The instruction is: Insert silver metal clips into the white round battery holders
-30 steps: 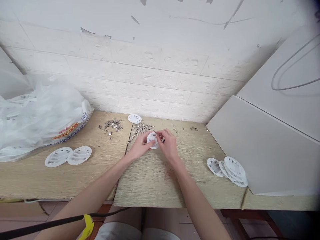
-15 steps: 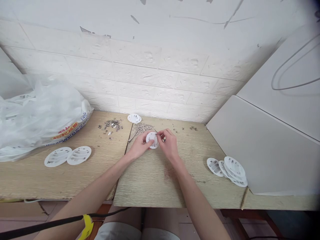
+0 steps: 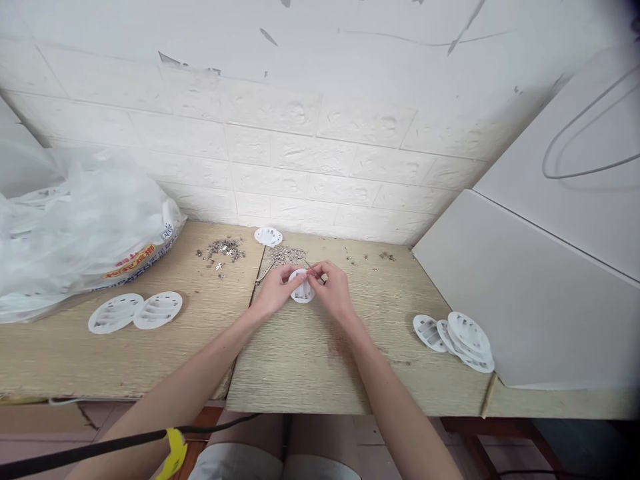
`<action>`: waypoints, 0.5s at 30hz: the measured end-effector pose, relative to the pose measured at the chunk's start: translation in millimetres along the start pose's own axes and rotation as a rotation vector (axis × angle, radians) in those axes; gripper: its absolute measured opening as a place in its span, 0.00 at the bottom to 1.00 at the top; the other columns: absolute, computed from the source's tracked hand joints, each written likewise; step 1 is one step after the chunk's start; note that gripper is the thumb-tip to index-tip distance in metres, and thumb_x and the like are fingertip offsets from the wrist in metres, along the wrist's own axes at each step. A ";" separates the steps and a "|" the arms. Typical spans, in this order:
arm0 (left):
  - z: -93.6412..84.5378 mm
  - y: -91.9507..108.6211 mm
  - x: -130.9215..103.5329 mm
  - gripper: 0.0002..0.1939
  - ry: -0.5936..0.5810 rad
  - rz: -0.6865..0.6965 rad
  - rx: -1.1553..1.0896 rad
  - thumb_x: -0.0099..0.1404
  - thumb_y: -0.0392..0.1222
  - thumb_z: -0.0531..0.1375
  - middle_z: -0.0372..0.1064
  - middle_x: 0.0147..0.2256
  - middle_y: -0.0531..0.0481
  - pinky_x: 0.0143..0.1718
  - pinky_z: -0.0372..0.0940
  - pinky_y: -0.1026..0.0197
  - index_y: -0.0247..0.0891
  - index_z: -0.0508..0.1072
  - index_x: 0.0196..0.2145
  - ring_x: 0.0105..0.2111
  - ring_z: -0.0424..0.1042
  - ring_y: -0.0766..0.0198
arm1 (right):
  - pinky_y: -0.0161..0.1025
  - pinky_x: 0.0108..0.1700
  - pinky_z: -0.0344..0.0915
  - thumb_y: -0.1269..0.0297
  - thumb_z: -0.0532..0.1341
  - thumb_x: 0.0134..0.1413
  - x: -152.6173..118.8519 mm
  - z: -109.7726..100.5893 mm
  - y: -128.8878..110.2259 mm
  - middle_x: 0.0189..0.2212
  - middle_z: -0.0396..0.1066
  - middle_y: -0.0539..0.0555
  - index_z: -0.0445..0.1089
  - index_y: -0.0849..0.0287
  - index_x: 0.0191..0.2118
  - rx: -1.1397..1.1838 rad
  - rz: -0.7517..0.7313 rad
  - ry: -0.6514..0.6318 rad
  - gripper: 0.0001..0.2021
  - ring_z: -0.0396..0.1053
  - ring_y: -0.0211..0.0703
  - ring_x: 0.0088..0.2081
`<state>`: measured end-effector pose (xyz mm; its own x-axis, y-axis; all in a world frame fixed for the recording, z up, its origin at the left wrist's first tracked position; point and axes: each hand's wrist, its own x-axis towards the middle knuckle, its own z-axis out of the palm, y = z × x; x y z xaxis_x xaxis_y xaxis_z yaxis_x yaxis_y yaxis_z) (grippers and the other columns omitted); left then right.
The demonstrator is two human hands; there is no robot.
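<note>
Both hands meet over the middle of the table. My left hand [image 3: 277,289] is closed on the edge of a round white plastic disc [image 3: 303,293] with slots and small metal pieces on it. Pinched in my right hand [image 3: 331,288] is a thin dark metal tool [image 3: 315,272], perhaps tweezers; its fingers also touch the disc's upper right rim. Just beyond the hands lies a heap of small silvery metal parts [image 3: 286,255]. A second white disc [image 3: 269,236] rests behind that heap, near the wall.
A bulky clear plastic bag [image 3: 85,233] of white pieces stands at left, two discs [image 3: 157,311] before it. Another pile of metal parts [image 3: 226,249] lies left of the table seam. Several stacked discs [image 3: 470,337] sit at right beside a white panel [image 3: 540,300].
The disc has turned and moved slightly down and left in my hands. My right hand has shifted a little left, its fingers now at the disc's upper rim.
</note>
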<state>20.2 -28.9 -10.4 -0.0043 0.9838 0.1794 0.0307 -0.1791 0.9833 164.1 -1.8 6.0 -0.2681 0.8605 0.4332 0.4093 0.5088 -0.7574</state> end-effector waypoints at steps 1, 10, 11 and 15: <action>0.1 0.0 0.2 0.16 0.012 -0.007 -0.013 0.55 0.50 0.61 0.73 0.30 0.49 0.31 0.63 0.64 0.35 0.73 0.34 0.30 0.70 0.63 | 0.37 0.36 0.61 0.68 0.58 0.47 -0.1 0.5 0.2 0.29 0.69 0.51 0.66 0.58 0.26 0.027 0.033 -0.007 0.03 0.66 0.40 0.32; -0.5 -1.7 1.3 0.13 0.099 -0.082 -0.044 0.51 0.45 0.64 0.75 0.33 0.46 0.34 0.64 0.62 0.34 0.75 0.33 0.33 0.72 0.60 | 0.37 0.36 0.60 0.66 0.58 0.49 -1.4 2.5 -0.1 0.30 0.69 0.51 0.68 0.58 0.29 -0.029 0.042 -0.057 0.03 0.65 0.39 0.30; -0.7 -1.7 1.3 0.14 0.093 -0.090 -0.054 0.51 0.46 0.64 0.75 0.33 0.46 0.34 0.64 0.62 0.34 0.75 0.33 0.32 0.72 0.60 | 0.37 0.36 0.60 0.66 0.58 0.50 -1.4 2.6 0.1 0.30 0.69 0.51 0.68 0.58 0.30 -0.054 0.005 -0.059 0.03 0.64 0.39 0.31; -0.4 0.8 1.6 0.16 0.110 -0.154 -0.120 0.51 0.49 0.64 0.76 0.31 0.47 0.33 0.64 0.61 0.33 0.76 0.33 0.31 0.72 0.61 | 0.38 0.37 0.60 0.65 0.55 0.53 -0.5 2.8 1.9 0.31 0.69 0.52 0.67 0.58 0.31 -0.072 -0.045 -0.060 0.05 0.64 0.40 0.32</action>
<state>19.8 -27.5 -9.3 -0.1087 0.9938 0.0220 -0.0983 -0.0328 0.9946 162.6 -1.3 3.0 -0.3387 0.8349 0.4338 0.4569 0.5490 -0.6999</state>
